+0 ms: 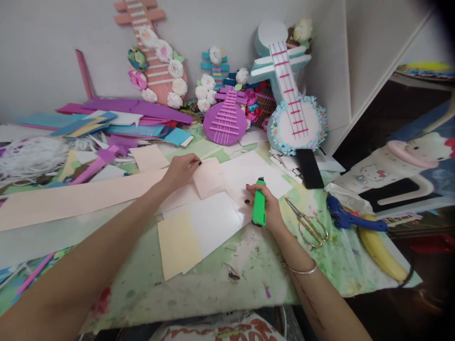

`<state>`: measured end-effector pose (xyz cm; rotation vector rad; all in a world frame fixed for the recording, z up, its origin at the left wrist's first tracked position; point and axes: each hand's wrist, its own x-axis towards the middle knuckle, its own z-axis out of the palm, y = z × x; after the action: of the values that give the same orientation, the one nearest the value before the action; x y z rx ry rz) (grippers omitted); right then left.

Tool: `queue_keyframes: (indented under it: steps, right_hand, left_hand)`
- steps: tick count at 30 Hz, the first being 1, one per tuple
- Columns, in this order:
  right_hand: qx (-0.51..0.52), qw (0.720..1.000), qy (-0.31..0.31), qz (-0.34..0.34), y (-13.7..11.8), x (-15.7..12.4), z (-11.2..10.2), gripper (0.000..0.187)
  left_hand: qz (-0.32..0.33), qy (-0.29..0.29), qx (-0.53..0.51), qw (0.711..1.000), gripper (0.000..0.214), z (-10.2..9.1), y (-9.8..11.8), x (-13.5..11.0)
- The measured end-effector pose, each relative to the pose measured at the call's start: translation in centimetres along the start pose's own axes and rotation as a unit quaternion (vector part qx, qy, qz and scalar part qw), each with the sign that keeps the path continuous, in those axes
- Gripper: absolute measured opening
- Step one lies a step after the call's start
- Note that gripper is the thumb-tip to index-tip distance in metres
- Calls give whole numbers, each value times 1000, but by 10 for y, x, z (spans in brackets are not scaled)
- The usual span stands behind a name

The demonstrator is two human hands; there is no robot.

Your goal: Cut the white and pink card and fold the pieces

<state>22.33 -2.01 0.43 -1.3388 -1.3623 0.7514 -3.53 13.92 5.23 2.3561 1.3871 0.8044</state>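
Note:
My left hand [182, 170] is closed in a pinch at the upper left edge of a small pale pink sheet [210, 179]. This piece overlaps other pale pink and white sheets on the table. My right hand [267, 206] is wrapped round a bright green box cutter [259, 204], held roughly upright with a dark metal end at the top; whether any blade is out, I cannot tell. White sheets [249, 173] lie behind and between the hands. In front of them rests a sheet fading from white to yellow [181, 246].
Gold-handled scissors [309, 226], a blue glue gun [346, 213], a banana [382, 251] and a black phone [310, 168] lie at right. Decorated model lutes [225, 118] lean on the wall. A long pale pink strip [81, 196] and coloured foam pieces [138, 111] cover the left side.

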Motion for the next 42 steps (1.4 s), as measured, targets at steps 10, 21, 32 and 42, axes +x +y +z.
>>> queue_keyframes:
  steps: [10, 21, 32, 42]
  right_hand:
    - [-217, 940, -185, -188, -8, -3, -5, 41]
    - [-251, 923, -199, -216, -7, -5, -9, 41]
    - [-245, 925, -194, -216, -7, -6, -8, 41]
    - [-227, 933, -191, -202, -9, -6, -8, 42]
  left_hand:
    - [-35, -25, -22, 999, 24, 26, -16, 4]
    - [-23, -33, 3, 999, 26, 31, -24, 12]
    - [1, -24, 12, 1000, 26, 36, -30, 12]
    - [11, -21, 3, 1000, 26, 37, -32, 11]
